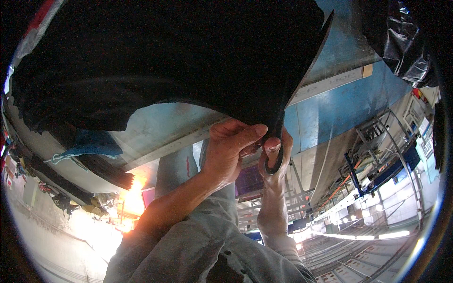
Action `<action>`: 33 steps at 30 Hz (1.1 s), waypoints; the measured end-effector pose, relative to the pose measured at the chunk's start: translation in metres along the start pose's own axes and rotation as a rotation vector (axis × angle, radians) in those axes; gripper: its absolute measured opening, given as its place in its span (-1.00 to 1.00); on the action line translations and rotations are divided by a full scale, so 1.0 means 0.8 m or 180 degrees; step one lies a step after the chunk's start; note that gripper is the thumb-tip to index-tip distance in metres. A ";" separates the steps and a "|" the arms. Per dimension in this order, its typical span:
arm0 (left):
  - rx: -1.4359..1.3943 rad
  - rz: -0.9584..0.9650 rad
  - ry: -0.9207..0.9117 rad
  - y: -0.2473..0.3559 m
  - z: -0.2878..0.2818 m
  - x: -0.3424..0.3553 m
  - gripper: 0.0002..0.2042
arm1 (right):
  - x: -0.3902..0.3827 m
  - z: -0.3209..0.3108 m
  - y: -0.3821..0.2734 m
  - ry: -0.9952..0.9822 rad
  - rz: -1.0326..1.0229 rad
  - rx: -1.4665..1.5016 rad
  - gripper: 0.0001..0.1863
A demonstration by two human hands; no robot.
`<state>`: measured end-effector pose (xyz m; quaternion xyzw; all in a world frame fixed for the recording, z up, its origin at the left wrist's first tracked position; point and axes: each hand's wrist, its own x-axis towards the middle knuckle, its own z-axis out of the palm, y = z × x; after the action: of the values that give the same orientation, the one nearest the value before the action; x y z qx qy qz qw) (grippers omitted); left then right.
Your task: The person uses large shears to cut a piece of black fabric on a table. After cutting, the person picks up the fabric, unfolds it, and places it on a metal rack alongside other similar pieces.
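Observation:
A large sheet of black fabric spreads over the work table and hangs to its near edge. My left hand pinches the near edge of this fabric, with its thumb on top and fingers curled beneath. Just to its right, my right hand is closed around scissors, its thumb through the dark handle loop. The scissors' blades are hard to make out against the black fabric.
Under the fabric lies the blue-grey table, crossed by a pale printed strip. A stack of dark cloth pieces with a blue cloth sits at left. A shiny black plastic bag is far right. A metal-framed cart stands beyond.

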<state>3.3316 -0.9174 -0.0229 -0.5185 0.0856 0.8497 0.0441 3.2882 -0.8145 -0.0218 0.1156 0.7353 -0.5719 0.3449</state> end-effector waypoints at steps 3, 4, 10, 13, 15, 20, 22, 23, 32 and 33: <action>-0.0098 0.0008 -0.0173 0.001 0.000 0.000 -0.81 | 0.003 -0.002 -0.002 -0.0005 -0.0108 -0.0094 -0.23; -0.0076 0.0023 -0.0188 0.001 -0.001 0.000 -0.81 | 0.003 -0.005 0.000 -0.0088 -0.0051 -0.0072 -0.25; -0.0190 0.0125 -0.0456 -0.012 -0.017 0.006 -0.93 | 0.004 -0.002 -0.004 -0.0183 -0.0024 -0.0224 -0.34; -0.0183 0.0110 -0.0403 -0.009 -0.013 0.004 -0.93 | 0.003 -0.007 0.000 -0.0216 0.0065 -0.0253 -0.33; -0.0209 0.0146 -0.0407 -0.009 -0.012 0.005 -0.93 | 0.003 -0.008 0.003 -0.0172 0.0104 -0.0205 -0.32; -0.0187 0.0124 -0.0411 -0.009 -0.014 0.005 -0.92 | 0.001 -0.006 -0.001 -0.0085 0.0132 -0.0213 -0.34; -0.0184 0.0105 -0.0422 -0.009 -0.015 0.005 -0.92 | 0.002 -0.007 0.001 -0.0107 0.0142 -0.0200 -0.35; -0.0191 0.0073 -0.0411 -0.008 -0.015 0.005 -0.92 | 0.003 -0.008 0.002 -0.0142 0.0147 -0.0207 -0.36; -0.0281 0.0068 -0.0396 -0.010 -0.016 0.004 -0.93 | 0.004 -0.008 0.003 -0.0197 0.0252 -0.0076 -0.37; -0.0295 0.0069 -0.0401 -0.011 -0.017 0.004 -0.93 | 0.004 -0.008 0.006 -0.0171 0.0266 -0.0028 -0.38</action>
<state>3.3434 -0.9118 -0.0331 -0.4645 0.0488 0.8841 0.0162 3.2863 -0.8076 -0.0265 0.1293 0.7228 -0.5566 0.3886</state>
